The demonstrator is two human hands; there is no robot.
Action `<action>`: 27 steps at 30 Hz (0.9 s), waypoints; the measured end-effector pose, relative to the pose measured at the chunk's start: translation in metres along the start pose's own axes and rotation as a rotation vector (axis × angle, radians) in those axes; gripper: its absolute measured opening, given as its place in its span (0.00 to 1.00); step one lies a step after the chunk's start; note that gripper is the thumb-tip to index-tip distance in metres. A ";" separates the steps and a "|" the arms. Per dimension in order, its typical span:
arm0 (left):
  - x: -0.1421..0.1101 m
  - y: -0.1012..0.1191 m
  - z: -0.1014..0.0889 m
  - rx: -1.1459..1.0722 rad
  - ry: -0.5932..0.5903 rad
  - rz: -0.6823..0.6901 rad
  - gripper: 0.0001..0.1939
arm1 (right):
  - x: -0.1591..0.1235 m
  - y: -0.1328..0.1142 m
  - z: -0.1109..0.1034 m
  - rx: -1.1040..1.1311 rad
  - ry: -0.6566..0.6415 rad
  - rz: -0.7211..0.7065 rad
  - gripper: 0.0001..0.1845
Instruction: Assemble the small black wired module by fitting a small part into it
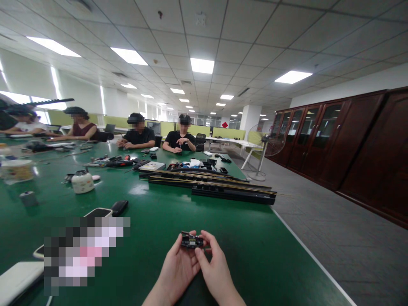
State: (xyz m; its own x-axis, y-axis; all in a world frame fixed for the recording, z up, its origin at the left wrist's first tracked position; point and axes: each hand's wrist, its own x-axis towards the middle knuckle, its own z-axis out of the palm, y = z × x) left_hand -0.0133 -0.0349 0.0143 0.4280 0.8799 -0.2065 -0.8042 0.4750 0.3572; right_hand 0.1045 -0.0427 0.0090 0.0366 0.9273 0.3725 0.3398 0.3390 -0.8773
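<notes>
A green table [255, 229] spreads across the lower view, with a row of dark wooden cabinets [331, 142] along the wall to its right. Across the table sit 2 people in black tops [139, 137], and a standing fan [270, 142] is on the floor past the right edge. Long black rails [234, 195] lie crosswise under thin yellowish rods [223, 181]. The left hand [182, 261] and right hand [213, 259] are close together over the table's near part. A white jar [83, 182] stands farther off, leftward. Smallest, a black mechanism [191, 242] is pinched between the thumbs and fingers of both hands.
</notes>
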 end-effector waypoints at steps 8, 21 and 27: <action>0.000 0.001 0.001 -0.004 -0.027 0.013 0.11 | 0.002 -0.004 -0.001 0.015 -0.030 0.076 0.15; 0.002 -0.001 -0.008 0.032 -0.126 0.007 0.15 | 0.003 -0.001 0.001 0.118 -0.081 0.096 0.17; 0.003 -0.001 -0.007 0.034 -0.084 0.006 0.14 | 0.002 -0.004 0.001 0.093 -0.125 0.114 0.16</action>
State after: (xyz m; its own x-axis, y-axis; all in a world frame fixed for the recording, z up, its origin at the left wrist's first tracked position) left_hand -0.0144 -0.0327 0.0074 0.4572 0.8802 -0.1274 -0.7933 0.4684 0.3890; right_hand 0.1022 -0.0420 0.0128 -0.0490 0.9711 0.2336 0.2513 0.2384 -0.9381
